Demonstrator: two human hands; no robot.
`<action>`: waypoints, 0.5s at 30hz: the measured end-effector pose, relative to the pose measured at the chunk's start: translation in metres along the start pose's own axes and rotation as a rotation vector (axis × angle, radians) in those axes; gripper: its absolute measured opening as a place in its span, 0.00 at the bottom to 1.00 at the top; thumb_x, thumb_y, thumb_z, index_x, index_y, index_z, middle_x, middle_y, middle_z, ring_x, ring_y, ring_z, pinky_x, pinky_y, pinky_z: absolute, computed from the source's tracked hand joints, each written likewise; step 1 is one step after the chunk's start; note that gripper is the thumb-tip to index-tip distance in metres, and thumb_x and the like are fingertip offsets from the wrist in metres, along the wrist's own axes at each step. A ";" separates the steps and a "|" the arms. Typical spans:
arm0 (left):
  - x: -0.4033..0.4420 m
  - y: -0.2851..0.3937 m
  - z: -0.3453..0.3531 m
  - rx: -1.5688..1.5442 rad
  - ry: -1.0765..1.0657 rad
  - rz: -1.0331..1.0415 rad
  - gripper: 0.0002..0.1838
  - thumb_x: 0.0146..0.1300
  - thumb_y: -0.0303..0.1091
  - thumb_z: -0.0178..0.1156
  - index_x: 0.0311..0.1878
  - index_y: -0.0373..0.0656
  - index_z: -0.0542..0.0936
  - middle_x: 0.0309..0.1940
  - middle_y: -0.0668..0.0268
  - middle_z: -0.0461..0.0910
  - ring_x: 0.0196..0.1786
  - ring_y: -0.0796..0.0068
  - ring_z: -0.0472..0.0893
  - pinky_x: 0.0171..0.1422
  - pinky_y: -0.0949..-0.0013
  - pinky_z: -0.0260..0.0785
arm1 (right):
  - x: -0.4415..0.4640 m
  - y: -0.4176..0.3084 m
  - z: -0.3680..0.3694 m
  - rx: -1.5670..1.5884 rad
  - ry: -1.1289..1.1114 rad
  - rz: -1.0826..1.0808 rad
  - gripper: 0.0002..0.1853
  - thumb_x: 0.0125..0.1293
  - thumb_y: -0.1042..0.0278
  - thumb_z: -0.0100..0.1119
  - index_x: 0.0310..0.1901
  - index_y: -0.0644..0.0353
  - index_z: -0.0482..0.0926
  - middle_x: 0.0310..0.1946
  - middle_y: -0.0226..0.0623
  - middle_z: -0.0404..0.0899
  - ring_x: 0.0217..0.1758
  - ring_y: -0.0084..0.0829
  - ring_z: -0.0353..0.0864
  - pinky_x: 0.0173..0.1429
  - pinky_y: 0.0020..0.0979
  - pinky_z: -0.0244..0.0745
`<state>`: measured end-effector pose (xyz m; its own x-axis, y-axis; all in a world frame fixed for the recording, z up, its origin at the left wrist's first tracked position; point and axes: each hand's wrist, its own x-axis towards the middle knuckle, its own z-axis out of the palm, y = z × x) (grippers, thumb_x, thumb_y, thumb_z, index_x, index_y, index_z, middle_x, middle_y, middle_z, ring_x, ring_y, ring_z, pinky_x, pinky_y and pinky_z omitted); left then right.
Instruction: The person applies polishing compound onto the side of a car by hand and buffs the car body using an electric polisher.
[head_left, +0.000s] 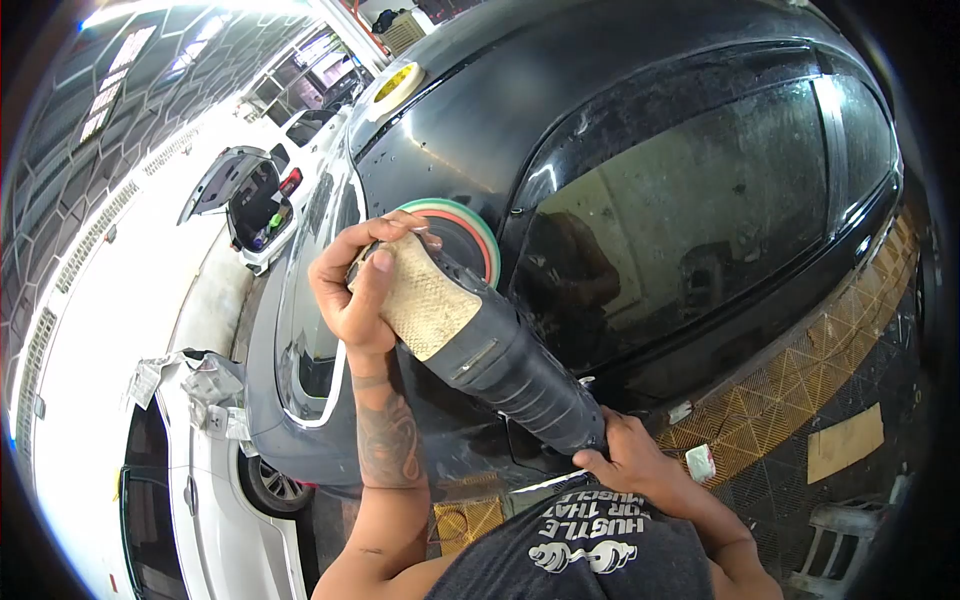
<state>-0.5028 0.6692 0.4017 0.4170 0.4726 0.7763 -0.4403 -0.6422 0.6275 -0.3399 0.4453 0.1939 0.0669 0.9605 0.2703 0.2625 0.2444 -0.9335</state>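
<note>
Both my hands hold a black car polisher [520, 370] with a light scaly-textured cover [428, 300] over its head. My left hand [365, 275] is closed round the head end, thumb on top of the cover. My right hand [630, 455] grips the rear end of the body, close to my shirt. The polisher's round pad [492, 235], edged in green and red, lies against the dark car [460, 130] beside the side window [690, 210]. Part of the pad is hidden by the polisher head and my left hand.
A white and yellow ring [398, 90], like a tape roll, sits on the dark car. At left stand a white car [220, 500] with newspaper [200, 385] on it and another with an open tailgate [225, 180]. Cardboard [846, 442] and a grey stool [840, 545] are at lower right.
</note>
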 end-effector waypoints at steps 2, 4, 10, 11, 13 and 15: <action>-0.002 -0.001 0.000 -0.001 0.004 -0.008 0.14 0.59 0.27 0.58 0.44 0.28 0.81 0.42 0.42 0.83 0.41 0.48 0.84 0.52 0.52 0.77 | 0.002 -0.012 -0.002 -0.153 0.034 0.010 0.45 0.61 0.33 0.68 0.49 0.82 0.74 0.38 0.65 0.82 0.44 0.64 0.84 0.51 0.50 0.80; -0.006 -0.003 0.000 -0.004 0.013 0.008 0.14 0.59 0.27 0.57 0.44 0.28 0.81 0.41 0.42 0.83 0.41 0.48 0.84 0.51 0.52 0.76 | 0.002 -0.011 -0.003 -0.164 0.024 0.061 0.45 0.58 0.33 0.70 0.48 0.81 0.74 0.39 0.64 0.82 0.45 0.63 0.84 0.52 0.49 0.80; -0.026 -0.002 -0.012 -0.081 0.108 0.051 0.12 0.59 0.26 0.59 0.43 0.26 0.81 0.41 0.40 0.83 0.42 0.51 0.85 0.50 0.51 0.79 | 0.001 0.008 -0.004 -0.046 -0.025 -0.006 0.38 0.64 0.40 0.67 0.49 0.79 0.74 0.40 0.65 0.82 0.47 0.63 0.84 0.52 0.49 0.79; -0.031 -0.002 -0.015 -0.082 0.116 0.064 0.12 0.59 0.26 0.59 0.43 0.26 0.81 0.41 0.40 0.83 0.42 0.51 0.85 0.50 0.51 0.79 | 0.002 0.011 -0.003 0.044 -0.040 -0.003 0.35 0.67 0.43 0.64 0.50 0.78 0.74 0.40 0.65 0.81 0.47 0.64 0.84 0.52 0.49 0.78; -0.043 0.000 -0.023 -0.012 0.161 0.040 0.13 0.59 0.28 0.57 0.44 0.29 0.81 0.41 0.41 0.82 0.41 0.49 0.83 0.51 0.51 0.76 | 0.005 0.008 -0.003 -0.002 -0.095 -0.013 0.32 0.70 0.46 0.61 0.50 0.78 0.73 0.39 0.66 0.81 0.46 0.64 0.83 0.51 0.49 0.78; -0.056 0.001 -0.030 -0.024 0.204 0.064 0.13 0.59 0.28 0.58 0.43 0.29 0.81 0.40 0.41 0.82 0.41 0.49 0.83 0.51 0.50 0.76 | 0.004 0.013 0.003 -0.087 -0.102 -0.031 0.33 0.68 0.45 0.65 0.50 0.78 0.73 0.40 0.65 0.81 0.45 0.64 0.84 0.51 0.49 0.78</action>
<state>-0.5500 0.6599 0.3610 0.2193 0.5449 0.8093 -0.4803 -0.6617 0.5757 -0.3395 0.4523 0.1822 -0.0398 0.9624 0.2688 0.3454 0.2657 -0.9001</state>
